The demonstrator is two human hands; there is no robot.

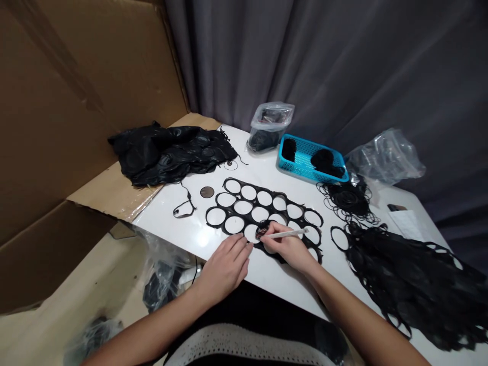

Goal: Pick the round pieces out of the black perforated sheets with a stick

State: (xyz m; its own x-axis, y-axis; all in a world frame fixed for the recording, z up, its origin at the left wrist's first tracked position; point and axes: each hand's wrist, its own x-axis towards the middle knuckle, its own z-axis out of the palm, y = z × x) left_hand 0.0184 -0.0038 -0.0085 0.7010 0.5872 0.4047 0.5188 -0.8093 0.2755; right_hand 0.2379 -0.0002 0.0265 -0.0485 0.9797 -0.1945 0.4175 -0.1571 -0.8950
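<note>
A black sheet (251, 204) with rows of round holes lies flat on the white table. My left hand (229, 262) rests at the table's front edge with its fingers stretched out, the tips at the sheet's near border. My right hand (286, 249) is closed round a thin white pen-like stick (293, 233), which slants out to the right over the sheet. By the right fingertips, a small dark mesh-like piece (262, 230) lies over one of the holes. Whether those fingers also pinch it I cannot tell.
A black sheet pile (171, 152) lies at the back left and a cut-out heap (415, 279) on the right. Behind stand a blue basket (312, 173) and a plastic bag (269, 127). Black rings (345, 199) lie nearby. A cardboard wall (87, 101) rises left.
</note>
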